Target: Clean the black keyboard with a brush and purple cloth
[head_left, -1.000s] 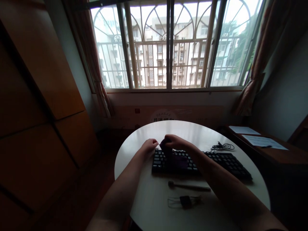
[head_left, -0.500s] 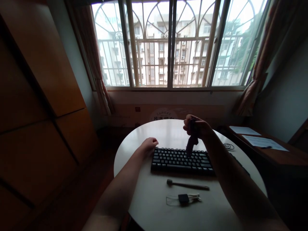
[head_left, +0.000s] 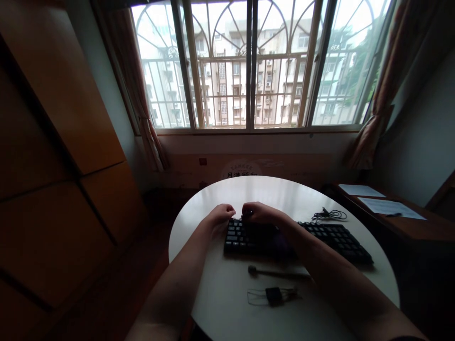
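A black keyboard (head_left: 337, 239) lies across the round white table (head_left: 256, 317). My left hand (head_left: 221, 214) is closed at the keyboard's far left corner, its fingertips on the edge. Over the left part of the keys is my right hand (head_left: 258, 212), closed on a dark cloth (head_left: 273, 239) that hangs over the keys and blends with them. My wrist and forearm cover the middle of the keyboard. Nearer to me lies a small brush (head_left: 277, 273) with a thin handle, partly behind my right forearm. In front of it rests a wire keycap puller (head_left: 273, 296) with a black block.
A coiled cable (head_left: 330, 214) sits behind the keyboard's right part. On a brown desk (head_left: 405, 227) to the right are white papers (head_left: 389, 210) with a pen. A wooden cabinet (head_left: 99, 203) stands at the left, and a barred window is ahead.
My right hand has come down and left with the dark cloth, from above the keyboard onto its left keys. The left hand stays at the corner.
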A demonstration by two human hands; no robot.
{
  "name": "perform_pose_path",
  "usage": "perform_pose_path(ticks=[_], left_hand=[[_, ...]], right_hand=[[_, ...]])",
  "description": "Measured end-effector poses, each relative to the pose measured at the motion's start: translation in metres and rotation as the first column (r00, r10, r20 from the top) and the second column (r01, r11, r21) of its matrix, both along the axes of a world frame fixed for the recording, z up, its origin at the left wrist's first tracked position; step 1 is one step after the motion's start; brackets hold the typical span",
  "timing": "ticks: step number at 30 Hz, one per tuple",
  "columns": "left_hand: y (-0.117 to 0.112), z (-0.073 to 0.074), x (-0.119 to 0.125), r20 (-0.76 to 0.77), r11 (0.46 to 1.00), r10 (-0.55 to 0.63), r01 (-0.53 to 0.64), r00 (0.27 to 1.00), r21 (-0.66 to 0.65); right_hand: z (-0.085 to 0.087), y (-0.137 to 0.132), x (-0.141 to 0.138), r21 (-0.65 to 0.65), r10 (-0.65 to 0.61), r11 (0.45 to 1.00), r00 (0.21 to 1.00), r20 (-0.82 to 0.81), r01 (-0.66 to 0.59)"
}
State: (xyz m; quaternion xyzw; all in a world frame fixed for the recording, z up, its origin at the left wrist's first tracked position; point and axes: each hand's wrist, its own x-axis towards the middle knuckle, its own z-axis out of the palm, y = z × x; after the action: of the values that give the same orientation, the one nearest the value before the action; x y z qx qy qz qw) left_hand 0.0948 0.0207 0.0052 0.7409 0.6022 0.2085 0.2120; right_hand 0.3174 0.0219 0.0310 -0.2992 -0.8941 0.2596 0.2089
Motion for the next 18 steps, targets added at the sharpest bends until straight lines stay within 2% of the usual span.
perform_pose_path(ticks=[2, 4, 6, 8, 11, 13, 14, 15, 16, 18], left_hand=[[0.000, 0.000, -0.001, 0.006, 0.999, -0.040, 0.040, 0.999, -0.007], [0.000, 0.000, -0.001, 0.008, 0.997, -0.071, 0.071, 0.997, -0.016], [-0.001, 0.001, -0.002, 0.012, 0.995, -0.096, 0.096, 0.995, -0.031], [-0.003, 0.002, -0.003, 0.027, 0.991, -0.120, 0.122, 0.992, -0.051], [-0.005, 0.006, -0.004, 0.055, 0.984, -0.150, 0.154, 0.987, -0.086], [-0.007, 0.008, -0.004, 0.061, 0.980, -0.161, 0.167, 0.985, -0.106], [-0.007, 0.008, -0.004, 0.060, 0.978, -0.169, 0.175, 0.984, -0.111], [-0.007, 0.009, -0.004, 0.057, 0.977, -0.177, 0.183, 0.983, -0.112], [-0.008, 0.009, -0.005, 0.054, 0.976, -0.184, 0.189, 0.981, -0.113], [-0.009, 0.010, -0.005, 0.060, 0.973, -0.193, 0.199, 0.979, -0.119]], right_hand=[[-0.003, 0.003, 0.004, 0.048, -0.092, 0.995, 0.995, 0.026, 0.091], [0.001, 0.005, 0.010, 0.136, -0.246, 0.960, 0.969, -0.009, 0.245], [0.007, 0.007, 0.017, 0.264, -0.413, 0.861, 0.901, -0.131, 0.434], [0.015, 0.009, 0.027, 0.356, -0.520, 0.720, 0.803, -0.291, 0.596], [0.027, 0.015, 0.048, 0.363, -0.583, 0.541, 0.649, -0.488, 0.759], [0.033, 0.018, 0.060, 0.312, -0.589, 0.475, 0.561, -0.582, 0.823], [0.034, 0.019, 0.063, 0.286, -0.589, 0.473, 0.540, -0.602, 0.834], [0.033, 0.020, 0.063, 0.270, -0.587, 0.498, 0.550, -0.595, 0.824], [0.030, 0.019, 0.059, 0.269, -0.579, 0.554, 0.597, -0.555, 0.788], [0.021, 0.016, 0.044, 0.292, -0.520, 0.713, 0.760, -0.390, 0.638]])
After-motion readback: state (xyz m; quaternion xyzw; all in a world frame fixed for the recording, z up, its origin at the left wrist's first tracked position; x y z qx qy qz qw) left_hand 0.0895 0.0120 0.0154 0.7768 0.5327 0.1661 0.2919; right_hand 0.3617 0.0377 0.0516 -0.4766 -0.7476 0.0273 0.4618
